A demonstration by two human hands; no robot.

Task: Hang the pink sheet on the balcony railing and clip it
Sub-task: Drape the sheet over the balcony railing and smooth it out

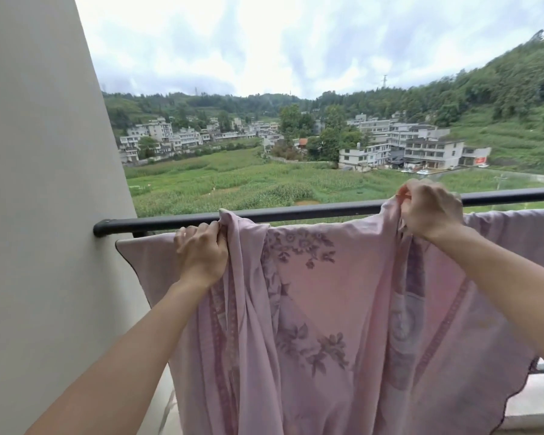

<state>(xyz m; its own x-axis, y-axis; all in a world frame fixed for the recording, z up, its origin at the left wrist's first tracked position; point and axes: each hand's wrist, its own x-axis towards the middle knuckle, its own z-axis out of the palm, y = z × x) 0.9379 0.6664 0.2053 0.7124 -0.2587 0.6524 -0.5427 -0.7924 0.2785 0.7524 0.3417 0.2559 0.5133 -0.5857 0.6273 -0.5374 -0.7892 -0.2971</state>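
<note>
Balcony high over green fields, white village buildings [421, 146] and wooded hills, overcast sky. Plain beige wall [44, 183] fills the left side; a black railing [311, 211] runs from the wall rightward across the view.

Both arms reach forward and up, bare forearms, elbows low. Left hand [201, 249] is fisted, knuckles toward camera, fingers curled tight around a bunched fold of the pink sheet [327, 309], just below the rail and near the wall end. Right hand [427, 208] sits higher, at rail level, wrist bent down, thumb and fingers pinched closed on the sheet's top edge, lifting it into a peak in front of the rail.

Sheet spans between the two hands, its top edge sagging slightly just under the rail. Floral print in darker purple, banded border, scalloped dark-trimmed edge at lower right. Most of the cloth hangs down on the near side toward the camera, in long folds under the left hand. One flat corner extends left past the left hand toward the wall; more cloth continues right past the right hand, lying along just under the rail. Whether any cloth is over the rail's far side cannot be told.
</note>
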